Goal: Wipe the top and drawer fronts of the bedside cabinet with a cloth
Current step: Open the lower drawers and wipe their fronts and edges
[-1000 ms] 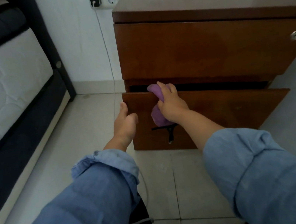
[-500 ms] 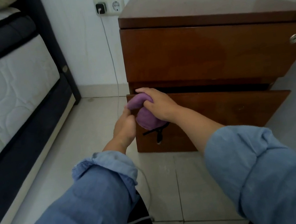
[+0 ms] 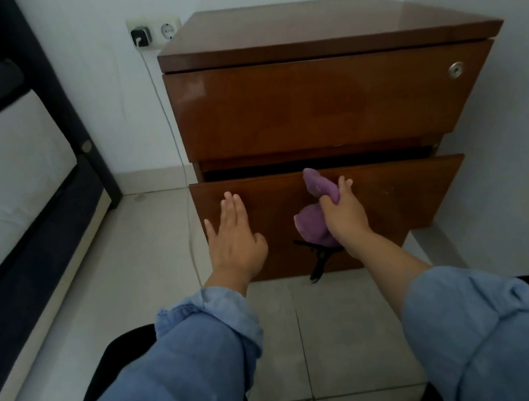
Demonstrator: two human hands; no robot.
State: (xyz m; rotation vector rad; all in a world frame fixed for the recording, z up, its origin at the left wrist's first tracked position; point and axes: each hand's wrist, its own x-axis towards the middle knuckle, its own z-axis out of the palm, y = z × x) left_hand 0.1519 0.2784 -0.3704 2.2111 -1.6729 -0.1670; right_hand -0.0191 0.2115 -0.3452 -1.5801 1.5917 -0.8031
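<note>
The right hand (image 3: 344, 219) grips the purple cloth (image 3: 317, 212) against the front of the lower drawer (image 3: 393, 193), right of centre in the frame; its fingers curl round the bunched fabric, one end of which pokes up to the drawer's top edge while the rest bulges out to the left below the thumb. Half a second ago this hand and cloth sat at the drawer's left end, close to the other hand, so the cloth has travelled rightward along the drawer front. The left hand (image 3: 232, 236) has changed too: earlier it hung just off the left corner of the drawer with its fingers drawn together, and now it lies flat on the left part of the drawer front, fingers straight and slightly spread, thumb out to the side. The two hands are now clearly apart. The lower drawer is pulled out a little, a dark gap showing above it, as it was before. A black strap (image 3: 315, 258) dangles below the cloth at the drawer's lower edge. The bedside cabinet (image 3: 315, 29) fills the upper middle of the frame, seen more squarely than before, with the upper drawer (image 3: 327, 103) closed and a round metal lock (image 3: 456, 69) at its right end. A wall socket (image 3: 155, 32) with a charger (image 3: 140, 35) plugged in sits at upper left of the cabinet, and a bed (image 3: 0, 179) runs along the left edge.
</note>
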